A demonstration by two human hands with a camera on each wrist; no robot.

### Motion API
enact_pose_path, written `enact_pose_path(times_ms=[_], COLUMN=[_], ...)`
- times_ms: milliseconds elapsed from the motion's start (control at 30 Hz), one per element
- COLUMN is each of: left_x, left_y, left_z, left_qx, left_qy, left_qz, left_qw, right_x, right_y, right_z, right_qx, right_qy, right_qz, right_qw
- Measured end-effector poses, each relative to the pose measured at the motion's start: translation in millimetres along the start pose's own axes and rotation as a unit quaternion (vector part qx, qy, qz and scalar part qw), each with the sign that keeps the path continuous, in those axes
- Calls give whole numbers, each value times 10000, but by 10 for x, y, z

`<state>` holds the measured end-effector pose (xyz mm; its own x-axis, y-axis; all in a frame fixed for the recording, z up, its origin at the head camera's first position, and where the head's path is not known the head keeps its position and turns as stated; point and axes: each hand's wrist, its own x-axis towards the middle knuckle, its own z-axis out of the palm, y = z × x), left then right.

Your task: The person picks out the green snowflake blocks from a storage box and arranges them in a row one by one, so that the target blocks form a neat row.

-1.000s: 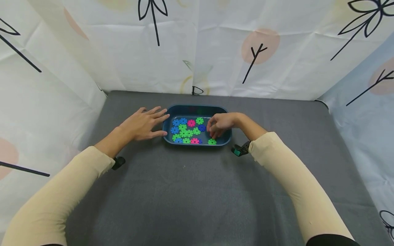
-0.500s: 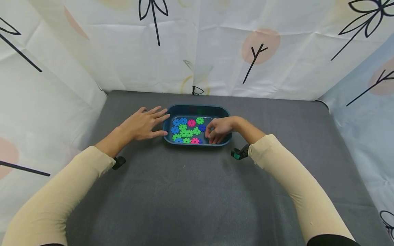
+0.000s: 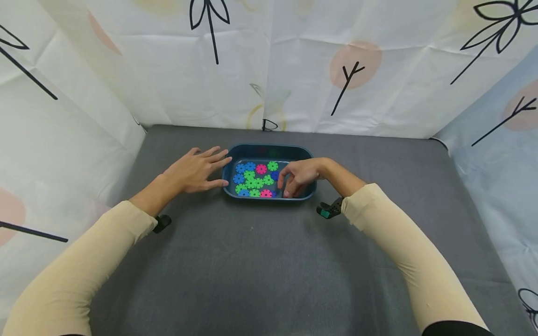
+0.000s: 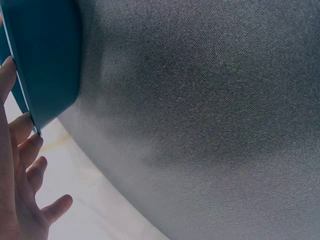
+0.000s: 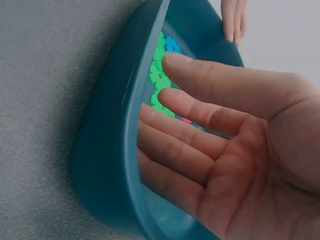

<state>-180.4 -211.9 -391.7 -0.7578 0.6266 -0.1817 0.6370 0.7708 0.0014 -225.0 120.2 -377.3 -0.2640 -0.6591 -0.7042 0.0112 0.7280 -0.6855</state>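
A dark teal tray (image 3: pixel 269 150) holds several flat, notched, flower-shaped plastic pieces in green (image 3: pixel 268 180), blue (image 3: pixel 238 178), pink (image 3: pixel 261 169) and dark blue (image 3: pixel 274 176). My left hand (image 3: pixel 193 171) rests with spread fingers against the tray's left end; in the left wrist view its fingertips (image 4: pixel 22 127) touch the rim. Over the tray's right end, my right hand (image 3: pixel 306 172) reaches inside with bent fingers. In the right wrist view the thumb (image 5: pixel 200 75) stands apart from the index finger, with nothing visible between them. The fingers cover the tray floor at that end.
The tray stands toward the back of a table under a grey cloth (image 3: pixel 252 261). White patterned curtains (image 3: pixel 302 93) hang behind and at both sides. Each wrist carries a dark strapped device, such as the right one (image 3: pixel 329 208).
My right hand has moved slightly toward the tray's near side, hiding a green piece that showed near the right front corner. The left hand and the tray have stayed put.
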Motion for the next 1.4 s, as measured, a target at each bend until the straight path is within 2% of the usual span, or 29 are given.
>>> enact_pose_path(times_ms=[567,1000,1200,1300,1400], left_x=[10,6,-1,5,4], left_y=[-1,-4,-3,0,10], left_z=[-30,-22,-20,-16,-20], left_qx=[1,61,49,40,20], left_qy=[-47,-14,-5,2,-13], left_qz=[10,30,17,25,19], left_qw=[10000,10000,10000,10000,10000], right_x=[-138,-305,-474,-577,-680], right_y=[-85,9,104,201,332], right_z=[29,-45,-84,-124,-168], right_qx=[-380,-325,-312,-176,40], right_qy=[326,905,1471,1936,2462], right_qz=[-444,-910,-1005,-1009,-1020], right_qw=[9978,9912,9835,9757,9638])
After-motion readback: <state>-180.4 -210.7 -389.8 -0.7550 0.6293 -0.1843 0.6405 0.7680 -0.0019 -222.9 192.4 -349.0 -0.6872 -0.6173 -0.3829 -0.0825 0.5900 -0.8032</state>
